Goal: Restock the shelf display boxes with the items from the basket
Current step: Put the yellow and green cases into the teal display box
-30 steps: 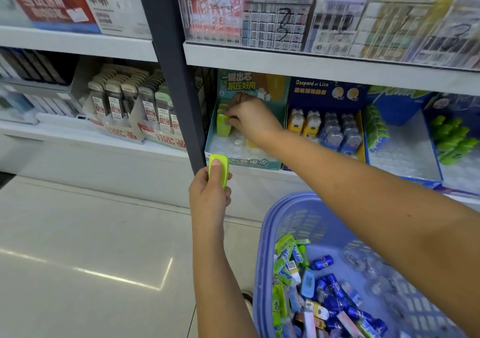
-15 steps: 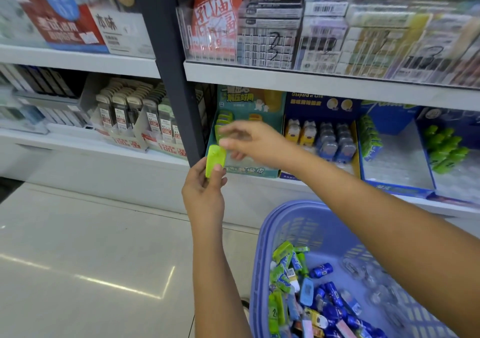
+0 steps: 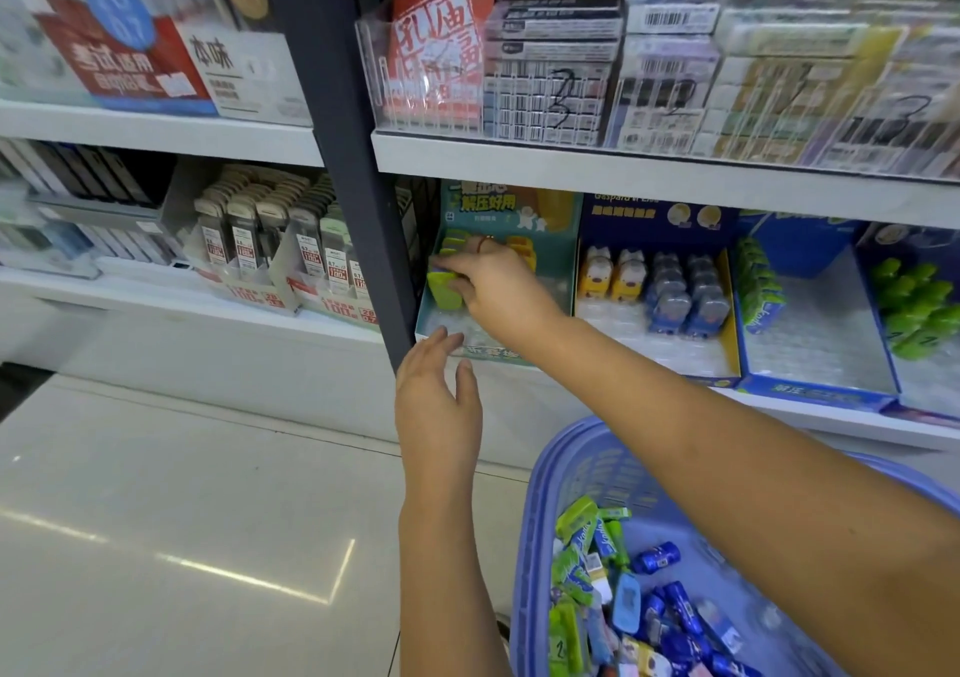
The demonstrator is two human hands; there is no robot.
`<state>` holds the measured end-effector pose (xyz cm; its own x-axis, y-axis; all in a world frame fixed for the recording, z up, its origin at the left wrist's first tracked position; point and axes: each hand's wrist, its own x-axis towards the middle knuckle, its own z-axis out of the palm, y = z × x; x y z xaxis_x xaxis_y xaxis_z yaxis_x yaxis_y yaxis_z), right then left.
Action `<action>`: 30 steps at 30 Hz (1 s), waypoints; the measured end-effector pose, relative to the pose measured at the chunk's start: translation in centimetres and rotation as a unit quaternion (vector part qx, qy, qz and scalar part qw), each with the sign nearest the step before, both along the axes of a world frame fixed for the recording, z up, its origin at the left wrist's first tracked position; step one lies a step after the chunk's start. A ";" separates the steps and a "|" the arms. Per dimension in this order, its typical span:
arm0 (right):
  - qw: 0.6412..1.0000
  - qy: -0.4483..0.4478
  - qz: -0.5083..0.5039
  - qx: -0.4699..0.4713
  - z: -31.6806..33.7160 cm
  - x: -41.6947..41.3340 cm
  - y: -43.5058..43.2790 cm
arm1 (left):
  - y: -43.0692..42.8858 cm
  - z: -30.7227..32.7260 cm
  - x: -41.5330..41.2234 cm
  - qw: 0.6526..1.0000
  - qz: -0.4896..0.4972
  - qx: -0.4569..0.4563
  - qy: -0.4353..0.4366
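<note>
My right hand (image 3: 493, 286) reaches into the teal display box (image 3: 556, 271) on the lower shelf and grips a lime-green item (image 3: 442, 289) at the box's left side, next to other green and yellow pieces at the back. My left hand (image 3: 436, 390) hovers just below the box's front edge, fingers spread and holding nothing. The purple basket (image 3: 561, 479) sits at the lower right with several small blue, green and yellow items (image 3: 623, 598) inside.
A dark shelf post (image 3: 358, 172) stands just left of the teal box. To the right are a blue box with yellow and blue items (image 3: 654, 281) and blue boxes with green items (image 3: 909, 307). Refill packs (image 3: 280, 239) fill the left bay. Pale floor lies below.
The green item passed from my left hand to my right hand, which carried it forward into the teal box. My left hand opened and stayed below the box front.
</note>
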<state>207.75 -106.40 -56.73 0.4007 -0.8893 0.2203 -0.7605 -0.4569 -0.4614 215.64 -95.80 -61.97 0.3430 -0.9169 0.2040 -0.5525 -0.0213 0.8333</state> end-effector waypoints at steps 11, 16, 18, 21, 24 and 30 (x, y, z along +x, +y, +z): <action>0.996 0.052 -0.038 -0.058 0.0 0.5 -0.9 | 0.0 0.1 0.7 0.999 -0.030 0.017 0.034; 0.993 0.109 -0.001 -0.042 1.2 -0.8 1.0 | 0.9 1.5 0.2 0.999 -0.024 0.011 0.041; 0.993 0.097 0.003 -0.071 1.5 -3.0 3.0 | 1.5 2.6 -0.5 0.999 -0.030 -0.023 0.039; 0.998 0.005 -0.026 -0.059 0.0 -8.3 7.1 | 1.8 3.6 -2.5 0.993 -0.104 -0.014 0.059; 0.994 0.011 -0.081 0.078 -4.8 -14.1 11.2 | 1.6 2.1 -6.1 0.974 -0.204 0.100 0.012; 0.920 0.107 -0.174 0.334 -16.4 -23.5 16.9 | 3.0 -6.7 -12.1 0.855 -0.329 0.353 -0.192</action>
